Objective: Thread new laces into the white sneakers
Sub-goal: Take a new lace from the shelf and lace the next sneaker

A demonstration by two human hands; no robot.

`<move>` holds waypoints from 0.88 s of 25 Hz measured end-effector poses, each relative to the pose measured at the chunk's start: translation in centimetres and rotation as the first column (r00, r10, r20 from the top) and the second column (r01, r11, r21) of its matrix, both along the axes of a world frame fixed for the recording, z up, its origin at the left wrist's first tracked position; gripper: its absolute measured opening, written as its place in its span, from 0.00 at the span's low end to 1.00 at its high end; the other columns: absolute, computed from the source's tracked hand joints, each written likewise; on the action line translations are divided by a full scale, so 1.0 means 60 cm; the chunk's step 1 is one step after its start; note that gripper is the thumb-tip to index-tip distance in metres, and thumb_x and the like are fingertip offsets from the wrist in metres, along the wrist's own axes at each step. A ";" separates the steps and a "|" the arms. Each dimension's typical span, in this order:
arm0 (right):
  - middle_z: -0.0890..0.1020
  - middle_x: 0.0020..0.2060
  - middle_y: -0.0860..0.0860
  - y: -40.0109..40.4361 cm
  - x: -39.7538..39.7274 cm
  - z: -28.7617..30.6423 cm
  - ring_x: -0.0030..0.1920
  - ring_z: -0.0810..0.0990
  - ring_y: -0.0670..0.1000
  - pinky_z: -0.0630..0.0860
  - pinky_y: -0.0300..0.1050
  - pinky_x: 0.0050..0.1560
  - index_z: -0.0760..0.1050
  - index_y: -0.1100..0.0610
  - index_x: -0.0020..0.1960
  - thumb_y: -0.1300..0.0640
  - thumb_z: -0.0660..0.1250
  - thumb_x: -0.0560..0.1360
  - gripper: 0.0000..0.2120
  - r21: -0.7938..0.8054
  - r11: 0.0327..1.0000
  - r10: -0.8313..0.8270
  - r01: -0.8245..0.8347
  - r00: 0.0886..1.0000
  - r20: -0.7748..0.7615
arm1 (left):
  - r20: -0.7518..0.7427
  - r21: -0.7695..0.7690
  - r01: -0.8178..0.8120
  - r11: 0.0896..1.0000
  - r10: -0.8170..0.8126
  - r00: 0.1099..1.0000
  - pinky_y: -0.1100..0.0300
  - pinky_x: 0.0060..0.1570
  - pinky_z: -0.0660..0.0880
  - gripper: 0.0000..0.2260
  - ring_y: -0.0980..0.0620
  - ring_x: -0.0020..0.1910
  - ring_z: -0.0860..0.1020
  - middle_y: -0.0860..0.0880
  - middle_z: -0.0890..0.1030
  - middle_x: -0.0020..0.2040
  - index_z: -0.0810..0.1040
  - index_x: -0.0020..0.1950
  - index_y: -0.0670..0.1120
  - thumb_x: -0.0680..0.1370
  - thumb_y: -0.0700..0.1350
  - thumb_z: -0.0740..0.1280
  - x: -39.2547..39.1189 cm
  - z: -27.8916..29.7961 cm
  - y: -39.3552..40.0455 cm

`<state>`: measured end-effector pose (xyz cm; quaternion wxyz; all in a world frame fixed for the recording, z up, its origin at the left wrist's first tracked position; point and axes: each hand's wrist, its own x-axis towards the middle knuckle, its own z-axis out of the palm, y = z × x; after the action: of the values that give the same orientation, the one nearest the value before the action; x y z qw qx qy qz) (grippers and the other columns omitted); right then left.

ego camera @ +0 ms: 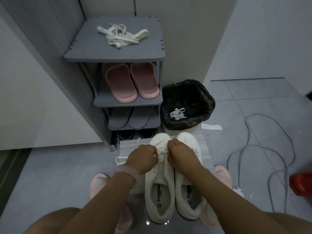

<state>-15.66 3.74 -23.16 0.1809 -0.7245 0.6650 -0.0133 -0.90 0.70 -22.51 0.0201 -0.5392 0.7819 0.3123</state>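
Two white sneakers stand side by side on a striped mat (205, 149) on the floor, toes pointing away from me. Over the front eyelets of the left sneaker (159, 184), my left hand (143, 157) pinches one end of a white lace (162, 152); its tip shows by my knuckles. My right hand (181, 157) grips the other part of that lace close by. The right sneaker (190, 190) shows no lace. A loose pile of white laces (120, 36) lies on top of the grey shoe rack (94, 53).
The rack holds pink slippers (130, 81), grey slippers and dark shoes on lower shelves. A bin with a black bag (187, 105) holding old laces stands right of it. Grey cables (263, 157) trail on the right floor, near a red object (302, 183). I wear pink slippers.
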 end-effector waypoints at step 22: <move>0.78 0.35 0.53 0.008 0.014 0.006 0.27 0.77 0.51 0.49 0.35 0.23 0.76 0.58 0.37 0.59 0.77 0.55 0.14 -0.094 0.991 0.071 -0.091 0.978 -0.198 | 0.101 0.048 0.063 0.997 -0.068 0.993 0.54 0.45 0.70 0.09 0.45 0.47 0.75 0.42 0.76 0.53 0.70 0.54 0.40 0.79 0.44 0.56 0.001 0.006 0.005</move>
<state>-14.81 4.19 -22.78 0.0780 -0.7571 0.6479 0.0307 -0.86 1.02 -22.16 0.0822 -0.5280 0.7899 0.3008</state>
